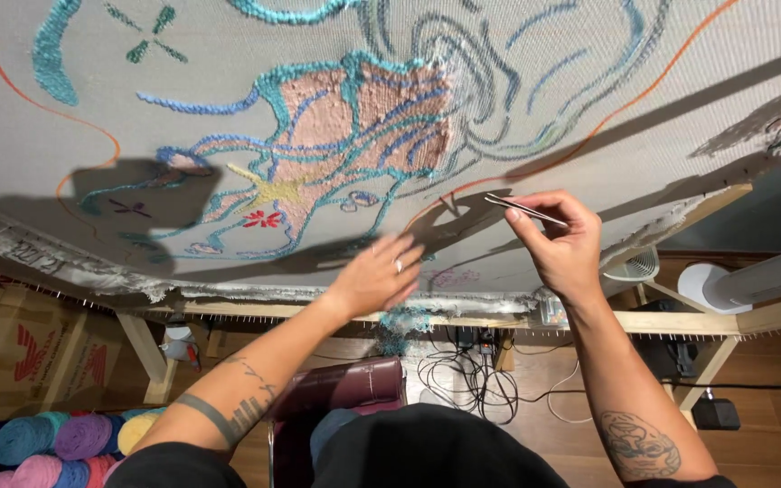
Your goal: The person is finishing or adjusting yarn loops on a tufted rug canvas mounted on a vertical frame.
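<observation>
L hand is raised w/ forearm angled up from lower left, wrist bent, fingers spread flat & slightly blurred, palm against the stretched grey cloth; it holds nothing. A ring shows on one finger. It sits just below the tufted design, near the bottom edge of the cloth.

R hand is up higher, forearm rising almost straight from lower right, wrist cocked inward. Thumb & forefinger pinch a thin metal tool, looks like tweezers or a threader, can't tell which. Tool points left, tip close to the cloth, just beside the orange yarn line; contact unclear. Other fingers curl in.

The two hands are near each other but apart. Above them: pink tufted patch outlined in teal & blue, w/ a yellow star shape & small red flower to the left.

Below: wooden frame, yarn balls at lower left, black cables on the floor, white fan at right.
</observation>
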